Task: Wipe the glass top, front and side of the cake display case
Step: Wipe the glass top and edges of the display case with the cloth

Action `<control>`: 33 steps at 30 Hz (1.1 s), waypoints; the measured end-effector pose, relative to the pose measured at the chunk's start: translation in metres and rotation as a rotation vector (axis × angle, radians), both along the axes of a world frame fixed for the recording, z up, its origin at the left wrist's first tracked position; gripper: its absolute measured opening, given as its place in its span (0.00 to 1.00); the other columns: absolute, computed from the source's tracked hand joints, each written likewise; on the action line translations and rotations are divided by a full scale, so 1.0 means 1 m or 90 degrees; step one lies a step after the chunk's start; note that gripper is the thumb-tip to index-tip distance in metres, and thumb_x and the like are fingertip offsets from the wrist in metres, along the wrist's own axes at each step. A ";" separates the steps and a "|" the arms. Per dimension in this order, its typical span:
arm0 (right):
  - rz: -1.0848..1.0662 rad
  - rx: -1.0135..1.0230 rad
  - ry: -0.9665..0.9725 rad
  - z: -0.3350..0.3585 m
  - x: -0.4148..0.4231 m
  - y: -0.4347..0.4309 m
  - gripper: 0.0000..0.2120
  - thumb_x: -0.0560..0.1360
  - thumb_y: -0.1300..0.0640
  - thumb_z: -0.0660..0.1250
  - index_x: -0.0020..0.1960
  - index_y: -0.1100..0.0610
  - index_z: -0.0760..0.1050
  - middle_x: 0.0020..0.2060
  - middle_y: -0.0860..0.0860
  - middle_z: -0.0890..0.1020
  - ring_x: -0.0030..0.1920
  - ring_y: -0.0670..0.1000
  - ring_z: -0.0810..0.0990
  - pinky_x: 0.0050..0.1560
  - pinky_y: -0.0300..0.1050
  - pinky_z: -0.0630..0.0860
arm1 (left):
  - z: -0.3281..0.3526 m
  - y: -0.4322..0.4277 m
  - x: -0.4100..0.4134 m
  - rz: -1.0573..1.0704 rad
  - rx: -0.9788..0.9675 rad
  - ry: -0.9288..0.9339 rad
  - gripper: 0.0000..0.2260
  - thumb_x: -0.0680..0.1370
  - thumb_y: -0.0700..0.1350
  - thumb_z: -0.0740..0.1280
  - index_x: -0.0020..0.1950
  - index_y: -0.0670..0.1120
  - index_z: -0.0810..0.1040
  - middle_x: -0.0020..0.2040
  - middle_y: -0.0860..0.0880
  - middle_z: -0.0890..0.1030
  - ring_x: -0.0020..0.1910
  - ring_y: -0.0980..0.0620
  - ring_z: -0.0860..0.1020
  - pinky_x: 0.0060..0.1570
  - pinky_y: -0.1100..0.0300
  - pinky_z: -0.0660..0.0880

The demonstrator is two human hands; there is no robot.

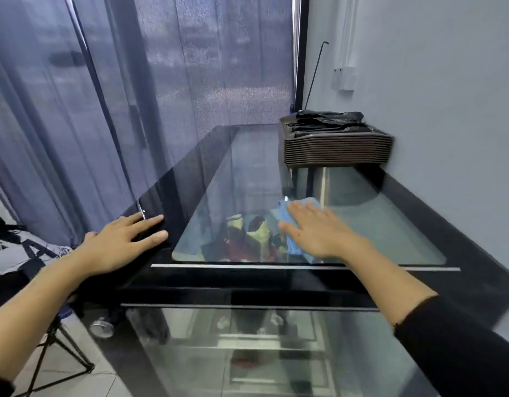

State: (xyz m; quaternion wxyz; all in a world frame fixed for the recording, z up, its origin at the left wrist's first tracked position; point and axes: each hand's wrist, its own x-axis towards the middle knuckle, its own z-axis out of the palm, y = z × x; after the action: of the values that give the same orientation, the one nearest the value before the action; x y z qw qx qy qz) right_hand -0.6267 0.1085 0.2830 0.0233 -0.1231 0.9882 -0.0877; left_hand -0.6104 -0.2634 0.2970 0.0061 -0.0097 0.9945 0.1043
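Left hand [119,242] on black rim [184,173], right hand [319,233] pressing cloth [294,244], trays [337,151] at far corner

Stacked brown trays [337,151] carry black plastic bags [330,121] beside the grey wall [448,81]; sheer curtains [61,124] hang left; a tripod [56,353] stands on the floor [76,378].

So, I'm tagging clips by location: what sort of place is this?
Probably a bakery or cafe: a glass display case, stacked brown trays on it, a blue cloth under the right hand.
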 end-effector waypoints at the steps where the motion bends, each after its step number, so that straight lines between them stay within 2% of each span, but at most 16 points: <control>1: 0.043 -0.001 0.015 -0.001 0.025 -0.005 0.36 0.77 0.32 0.39 0.80 0.50 0.47 0.79 0.43 0.50 0.79 0.49 0.48 0.78 0.55 0.48 | 0.000 -0.005 0.001 -0.018 0.003 -0.005 0.41 0.59 0.81 0.41 0.71 0.74 0.56 0.79 0.57 0.55 0.78 0.52 0.53 0.71 0.38 0.55; 4: 0.033 -0.026 0.003 0.008 0.077 0.015 0.30 0.81 0.37 0.45 0.80 0.46 0.46 0.76 0.37 0.50 0.78 0.42 0.47 0.78 0.47 0.44 | -0.008 -0.024 0.006 -0.059 0.052 -0.006 0.36 0.60 0.83 0.42 0.67 0.78 0.55 0.79 0.59 0.54 0.79 0.54 0.51 0.72 0.37 0.55; 7: -0.127 -0.043 0.020 0.012 0.065 0.035 0.27 0.81 0.41 0.48 0.77 0.49 0.56 0.77 0.44 0.60 0.77 0.49 0.56 0.76 0.56 0.52 | -0.017 -0.029 0.003 -0.061 0.038 0.025 0.38 0.62 0.81 0.41 0.71 0.75 0.55 0.79 0.59 0.54 0.79 0.55 0.50 0.72 0.39 0.57; 8: -0.198 -0.036 0.039 0.011 0.053 0.028 0.27 0.81 0.41 0.48 0.77 0.51 0.57 0.76 0.47 0.61 0.77 0.51 0.56 0.75 0.59 0.53 | -0.018 -0.027 0.001 -0.058 0.029 0.033 0.38 0.63 0.81 0.41 0.72 0.73 0.55 0.79 0.58 0.54 0.79 0.55 0.50 0.71 0.39 0.58; 10: -0.269 -0.026 0.043 0.004 0.031 -0.008 0.31 0.81 0.40 0.47 0.79 0.53 0.52 0.79 0.50 0.55 0.79 0.55 0.50 0.76 0.60 0.48 | -0.020 -0.023 0.002 -0.050 0.020 0.040 0.35 0.68 0.79 0.43 0.74 0.71 0.55 0.80 0.57 0.54 0.79 0.53 0.50 0.71 0.38 0.57; 12: -0.209 -0.040 0.041 -0.004 0.027 -0.062 0.32 0.81 0.40 0.46 0.80 0.53 0.48 0.80 0.51 0.53 0.79 0.55 0.47 0.77 0.60 0.43 | -0.020 -0.021 0.006 -0.048 0.015 0.037 0.34 0.69 0.75 0.44 0.74 0.69 0.55 0.80 0.56 0.54 0.79 0.52 0.50 0.71 0.38 0.56; 15: -0.056 -0.056 0.032 -0.002 0.057 -0.116 0.29 0.81 0.41 0.46 0.79 0.52 0.50 0.79 0.49 0.54 0.79 0.51 0.48 0.78 0.56 0.41 | -0.018 -0.021 0.007 -0.054 0.004 0.032 0.32 0.72 0.74 0.44 0.76 0.68 0.54 0.80 0.54 0.53 0.79 0.51 0.50 0.72 0.38 0.55; 19: 0.026 -0.069 0.026 0.005 0.094 -0.081 0.27 0.81 0.37 0.47 0.78 0.45 0.54 0.78 0.43 0.57 0.78 0.49 0.55 0.76 0.56 0.50 | -0.018 -0.022 0.007 -0.065 -0.007 0.029 0.29 0.76 0.70 0.46 0.77 0.66 0.53 0.81 0.53 0.51 0.79 0.50 0.48 0.73 0.38 0.54; 23: -0.150 -0.067 0.025 0.010 0.085 -0.019 0.26 0.81 0.39 0.50 0.76 0.45 0.58 0.77 0.47 0.62 0.76 0.53 0.62 0.75 0.62 0.50 | -0.017 -0.021 0.009 -0.070 0.001 0.033 0.29 0.77 0.70 0.46 0.77 0.65 0.53 0.81 0.53 0.50 0.79 0.50 0.47 0.73 0.38 0.52; 25: -0.245 -0.053 0.038 0.008 0.060 -0.013 0.26 0.81 0.40 0.51 0.76 0.49 0.59 0.76 0.51 0.63 0.76 0.55 0.60 0.75 0.65 0.49 | -0.015 -0.021 0.011 -0.070 0.006 0.033 0.29 0.77 0.70 0.46 0.77 0.64 0.53 0.81 0.53 0.50 0.79 0.50 0.47 0.73 0.38 0.51; 27: -0.283 -0.027 0.028 0.008 0.036 -0.037 0.30 0.80 0.41 0.49 0.78 0.53 0.55 0.78 0.52 0.57 0.78 0.57 0.53 0.75 0.65 0.47 | -0.015 -0.020 0.012 -0.074 0.003 0.034 0.29 0.77 0.70 0.46 0.77 0.64 0.53 0.81 0.53 0.50 0.79 0.49 0.47 0.73 0.38 0.52; 28: -0.261 -0.019 0.019 0.008 0.030 -0.057 0.31 0.80 0.41 0.48 0.79 0.54 0.52 0.79 0.52 0.54 0.79 0.57 0.50 0.76 0.64 0.45 | -0.015 -0.020 0.012 -0.075 0.002 0.035 0.29 0.77 0.70 0.46 0.77 0.64 0.53 0.81 0.52 0.50 0.79 0.49 0.47 0.73 0.38 0.52; 30: -0.135 -0.017 0.011 0.006 0.034 -0.097 0.31 0.81 0.40 0.47 0.80 0.53 0.49 0.80 0.49 0.50 0.79 0.54 0.46 0.77 0.61 0.42 | -0.015 -0.021 0.012 -0.080 0.009 0.034 0.30 0.77 0.70 0.46 0.77 0.64 0.53 0.81 0.52 0.50 0.79 0.49 0.47 0.74 0.39 0.52; 33: 0.053 -0.017 0.025 0.000 0.065 -0.110 0.31 0.81 0.37 0.46 0.80 0.48 0.48 0.79 0.44 0.50 0.79 0.48 0.45 0.78 0.57 0.44 | -0.015 -0.027 0.011 -0.101 0.038 0.027 0.31 0.75 0.71 0.48 0.77 0.64 0.55 0.80 0.54 0.51 0.79 0.51 0.48 0.74 0.40 0.53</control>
State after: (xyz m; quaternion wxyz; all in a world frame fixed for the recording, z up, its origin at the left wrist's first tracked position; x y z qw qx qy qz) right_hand -0.5616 -0.0014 0.2827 0.0061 -0.1661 0.9813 -0.0971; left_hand -0.5994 -0.2908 0.2818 -0.0064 0.0713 0.9885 0.1332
